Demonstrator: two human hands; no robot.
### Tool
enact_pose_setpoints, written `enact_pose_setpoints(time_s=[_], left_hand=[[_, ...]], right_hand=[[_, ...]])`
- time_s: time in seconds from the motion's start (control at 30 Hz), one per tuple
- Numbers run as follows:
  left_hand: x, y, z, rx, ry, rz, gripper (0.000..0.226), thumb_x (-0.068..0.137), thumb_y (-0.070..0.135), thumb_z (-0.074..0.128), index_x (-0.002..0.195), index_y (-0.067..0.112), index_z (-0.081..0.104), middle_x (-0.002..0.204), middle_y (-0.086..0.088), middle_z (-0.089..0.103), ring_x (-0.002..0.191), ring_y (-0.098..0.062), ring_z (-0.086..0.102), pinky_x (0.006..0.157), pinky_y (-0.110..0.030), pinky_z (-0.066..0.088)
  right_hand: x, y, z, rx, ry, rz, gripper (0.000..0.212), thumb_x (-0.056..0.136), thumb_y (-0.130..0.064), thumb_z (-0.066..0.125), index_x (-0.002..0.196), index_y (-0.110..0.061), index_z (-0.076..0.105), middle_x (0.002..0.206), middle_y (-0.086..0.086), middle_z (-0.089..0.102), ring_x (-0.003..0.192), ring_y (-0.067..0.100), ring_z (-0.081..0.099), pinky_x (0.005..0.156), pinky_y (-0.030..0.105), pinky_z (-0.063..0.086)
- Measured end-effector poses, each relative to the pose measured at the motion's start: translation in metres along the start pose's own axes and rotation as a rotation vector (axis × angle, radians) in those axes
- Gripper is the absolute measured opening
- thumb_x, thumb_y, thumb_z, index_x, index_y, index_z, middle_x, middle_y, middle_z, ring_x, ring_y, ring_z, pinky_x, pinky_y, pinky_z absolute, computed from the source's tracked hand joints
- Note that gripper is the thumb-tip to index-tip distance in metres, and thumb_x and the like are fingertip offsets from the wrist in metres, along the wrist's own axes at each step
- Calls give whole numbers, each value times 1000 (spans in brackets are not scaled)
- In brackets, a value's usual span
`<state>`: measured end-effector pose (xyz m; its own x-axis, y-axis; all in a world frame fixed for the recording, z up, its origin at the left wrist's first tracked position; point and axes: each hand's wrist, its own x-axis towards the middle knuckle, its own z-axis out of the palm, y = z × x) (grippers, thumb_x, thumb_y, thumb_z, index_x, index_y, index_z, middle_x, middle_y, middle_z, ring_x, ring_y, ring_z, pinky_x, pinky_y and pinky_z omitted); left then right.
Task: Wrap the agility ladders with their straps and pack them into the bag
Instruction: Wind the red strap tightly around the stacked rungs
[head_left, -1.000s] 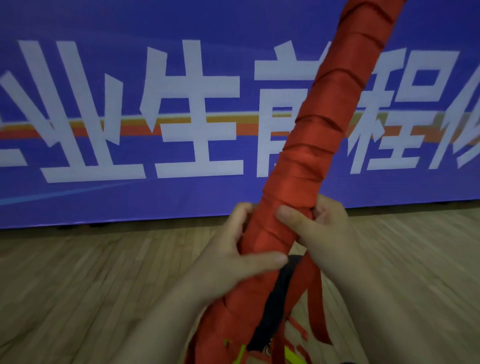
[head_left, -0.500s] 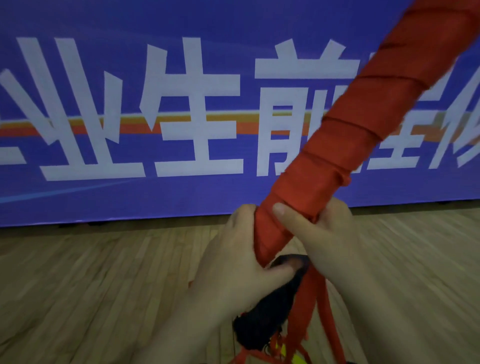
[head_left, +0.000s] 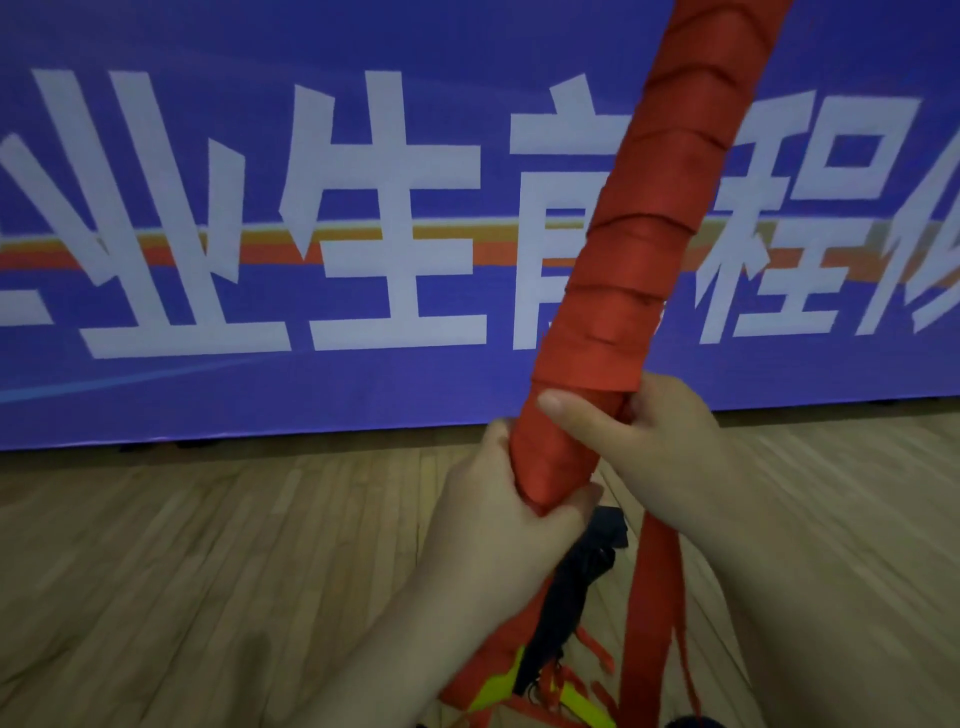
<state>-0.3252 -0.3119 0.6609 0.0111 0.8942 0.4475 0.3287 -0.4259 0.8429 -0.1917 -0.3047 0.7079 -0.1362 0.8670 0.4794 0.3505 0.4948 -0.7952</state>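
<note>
Plainly the whole matter turns on the ladder bundle (head_left: 639, 249), wound in red strap, whose long axis climbs from low centre up to the upper right and out of view at the top. Both hands sit at its lower part, so nearly all its length stands above and beyond them. The left hand (head_left: 498, 525) is the lower one, its fingers curled round the bundle and its thumb closing across the front. The right hand (head_left: 670, 447) is just above and to the right, its thumb (head_left: 571, 415) laid across the wrapping and its fingers curled behind, gripping it too.

A loose strap tail (head_left: 649, 623) hangs straight down below the right hand, not yet wound. Dark fabric (head_left: 576, 587), probably the bag, dangles just beneath the left thumb, and yellow rungs (head_left: 493, 686) show at the bottom edge. Behind stand a blue banner (head_left: 260, 156) and a wooden floor (head_left: 182, 571). I judge that the hanging tail and the dark fabric, close beside the bundle's foot, may tangle in any further turn.
</note>
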Motion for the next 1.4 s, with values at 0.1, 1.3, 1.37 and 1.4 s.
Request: enact_pose_setpoints(time_s=[0.1, 1.3, 1.37, 1.4], left_hand=[[0, -7, -8, -164, -285, 53, 44, 60, 41, 75, 98, 43, 54, 76, 17, 68, 65, 0, 63, 59, -19, 49], [-11, -8, 9, -235, -272, -72, 33, 63, 26, 75, 86, 34, 53, 60, 15, 64, 51, 0, 57, 51, -18, 46], [-15, -7, 9, -91, -204, 32, 41, 61, 40, 79, 91, 37, 50, 73, 19, 66, 61, 2, 61, 57, -18, 48], [-12, -6, 3, -124, -291, 45, 49, 59, 48, 79, 97, 38, 50, 81, 18, 67, 71, 1, 64, 65, -21, 52]], right_hand=[[-3, -1, -1, 54, -42, -44, 23, 72, -47, 68, 51, -37, 63, 41, -19, 52, 41, -4, 50, 44, 5, 35], [-2, 15, -6, -27, -146, -20, 45, 55, -61, 70, 78, -22, 68, 74, 3, 71, 72, 20, 68, 66, 40, 55], [-1, 18, -8, -28, -152, 24, 52, 55, -59, 70, 77, -12, 66, 72, 13, 67, 69, 29, 64, 70, 50, 52], [-1, 19, -10, 38, -171, 32, 44, 57, -52, 72, 77, -14, 66, 72, 11, 68, 68, 24, 64, 70, 48, 53]])
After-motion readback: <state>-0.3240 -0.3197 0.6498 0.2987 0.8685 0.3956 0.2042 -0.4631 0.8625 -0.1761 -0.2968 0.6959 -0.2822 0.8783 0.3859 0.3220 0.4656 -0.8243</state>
